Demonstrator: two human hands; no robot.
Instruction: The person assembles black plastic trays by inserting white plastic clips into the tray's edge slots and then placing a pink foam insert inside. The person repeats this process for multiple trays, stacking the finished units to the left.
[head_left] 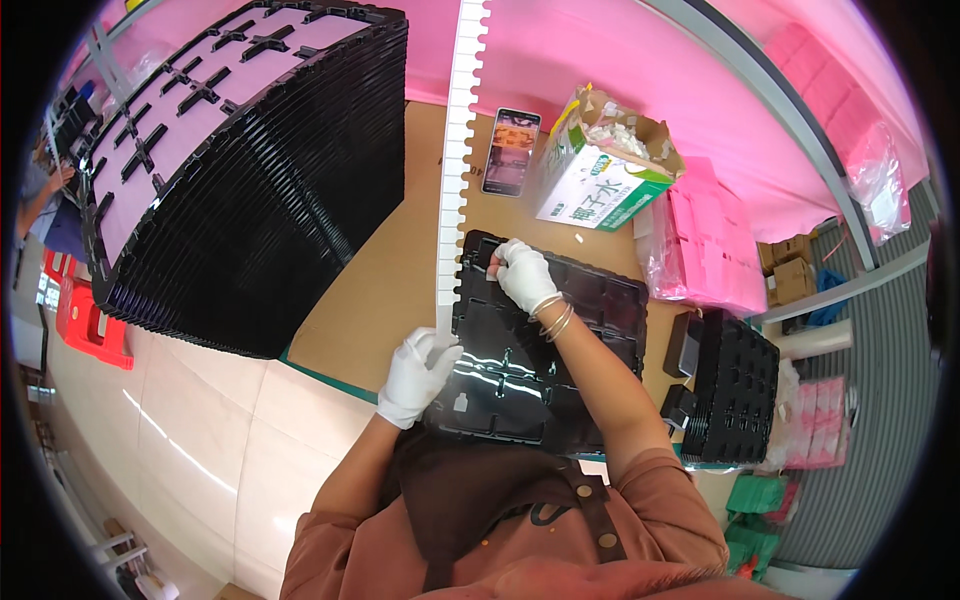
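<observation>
A black plastic tray point(560, 375) with moulded recesses lies in front of me, and a small white piece point(460, 402) sits at its near left. My left hand point(415, 380), in a white glove, pinches the lower end of a long white strip point(453, 190). This strip has a row of small tabs along its right edge and runs away from me past the tray's left side. My right hand point(525, 277), also gloved, is closed over the tray's far left corner. Its fingertips are bent together, and what they hold is too small to name.
A tall stack of black trays point(270, 190) stands at the left. Beyond the tray are a phone point(512, 150) and an open carton point(610, 165) with white bits inside. Pink packs point(705, 240) and smaller black trays point(735, 385) stand at the right on the brown tabletop point(350, 300).
</observation>
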